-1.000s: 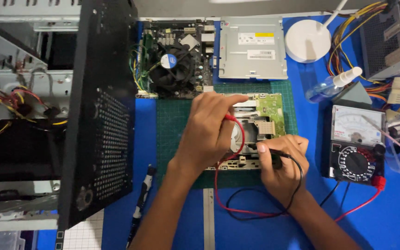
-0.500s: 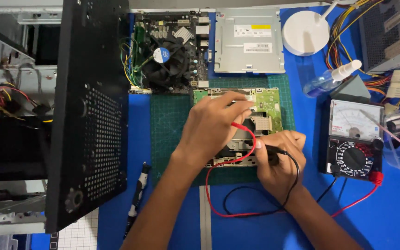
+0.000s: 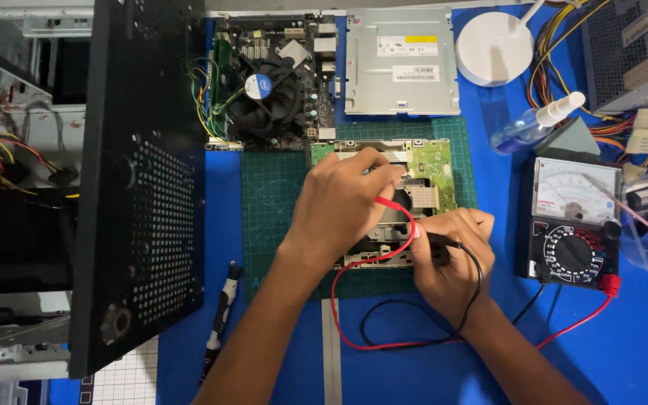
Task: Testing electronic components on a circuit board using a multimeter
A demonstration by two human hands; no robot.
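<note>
My left hand [image 3: 343,206] grips a red test probe [image 3: 386,202] and presses it on an opened drive with a green circuit board [image 3: 433,161], which lies on a green cutting mat [image 3: 271,202]. My right hand [image 3: 451,251] pinches a black test probe [image 3: 438,240] against the drive's lower right part. A red lead [image 3: 354,334] and a black lead [image 3: 384,311] loop over the mat toward an analog multimeter [image 3: 573,225] at the right. The probe tips are hidden by my fingers.
A black perforated case panel [image 3: 140,187] stands at the left beside an open computer chassis [image 3: 9,150]. Behind the mat are a motherboard with a fan [image 3: 264,86], a silver optical drive [image 3: 403,64], a white round base [image 3: 493,49], a spray bottle [image 3: 534,124] and a power supply [image 3: 628,45]. A screwdriver [image 3: 219,315] lies at lower left.
The view has shifted slightly, so everything sits a little lower and further left in frame. Both hands stay on the drive with the probes, barely moving.
</note>
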